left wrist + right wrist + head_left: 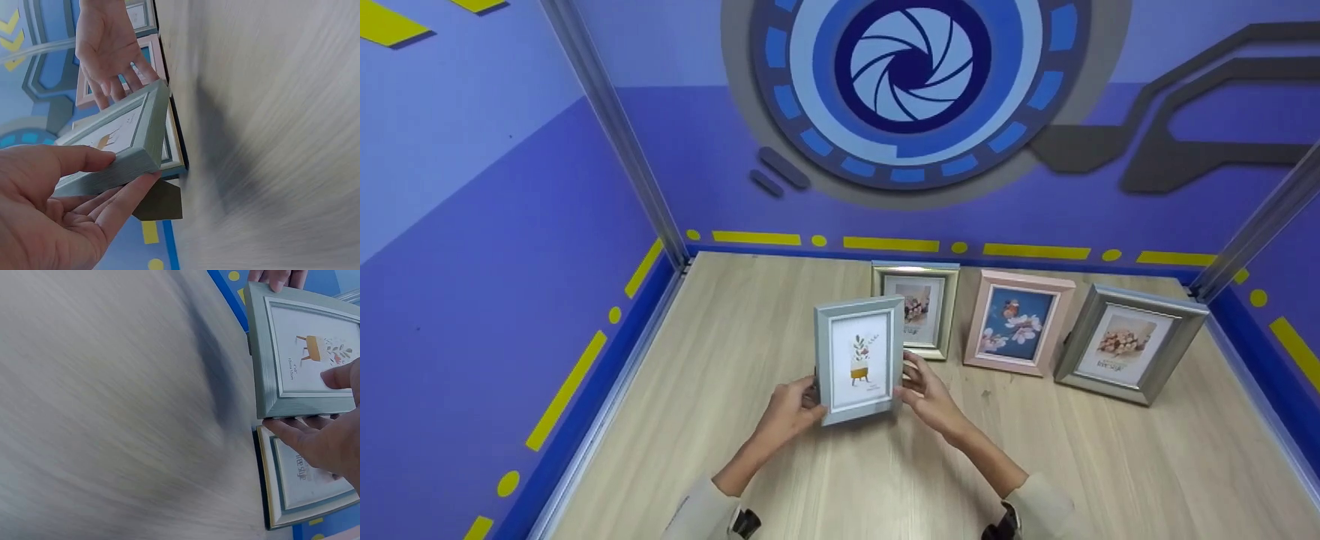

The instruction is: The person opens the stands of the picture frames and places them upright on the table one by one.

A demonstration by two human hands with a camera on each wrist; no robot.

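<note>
A pale grey-green picture frame (859, 360) with a plant print stands tilted back in front of the other frames, seemingly just above the tabletop. My left hand (791, 412) pinches its left side, thumb on the front and fingers behind, as the left wrist view also shows. At the opposite side is my right hand (934, 401), its fingers (118, 84) loosely extended in the left wrist view. The right wrist view has the right thumb (338, 377) across the front and fingers near the edge. A dark support flap (160, 201) sticks out behind the frame.
Behind the held frame stands a gold-edged frame (952, 315), partly hidden. To its right are a pink frame (973, 334) with a blossom picture and a brown-grey frame (1166, 360). Blue panels (697, 180) wall in the wooden table (720, 322).
</note>
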